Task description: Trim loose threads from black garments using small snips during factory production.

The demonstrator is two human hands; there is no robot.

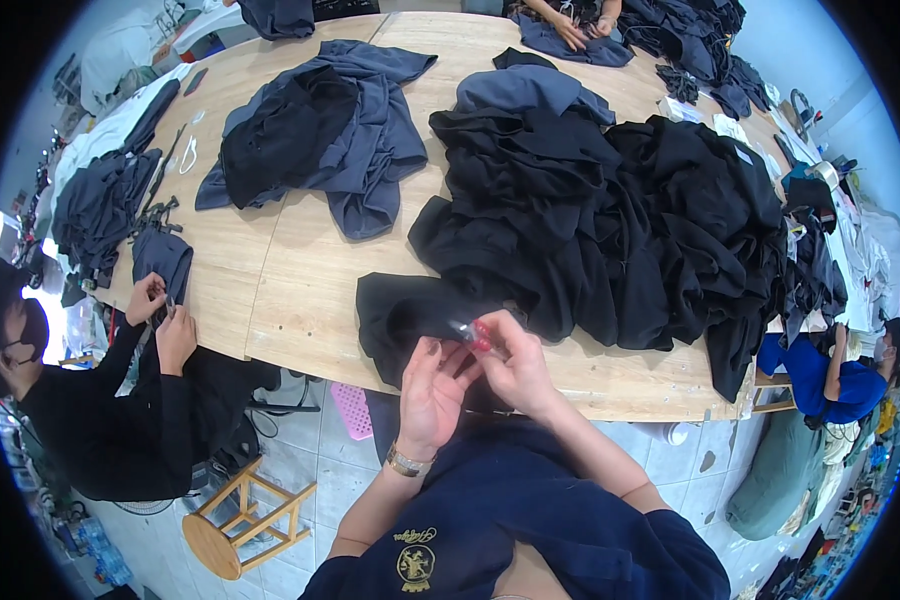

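My left hand (432, 392) and my right hand (515, 366) meet at the near edge of the wooden table (300, 290). Between their fingertips they pinch a small clear tool with a red end (473, 334). Right under it lies a black garment (420, 315), its edge hanging over the table rim. My left wrist wears a metal watch band. I cannot tell whether the fingers also grip the cloth.
A big heap of black clothes (620, 220) fills the table's right half; a dark blue pile (320, 130) lies at centre-left. A person in black (90, 400) works at the left edge, another's hands (575, 25) at the far end. A wooden stool (245, 515) stands below.
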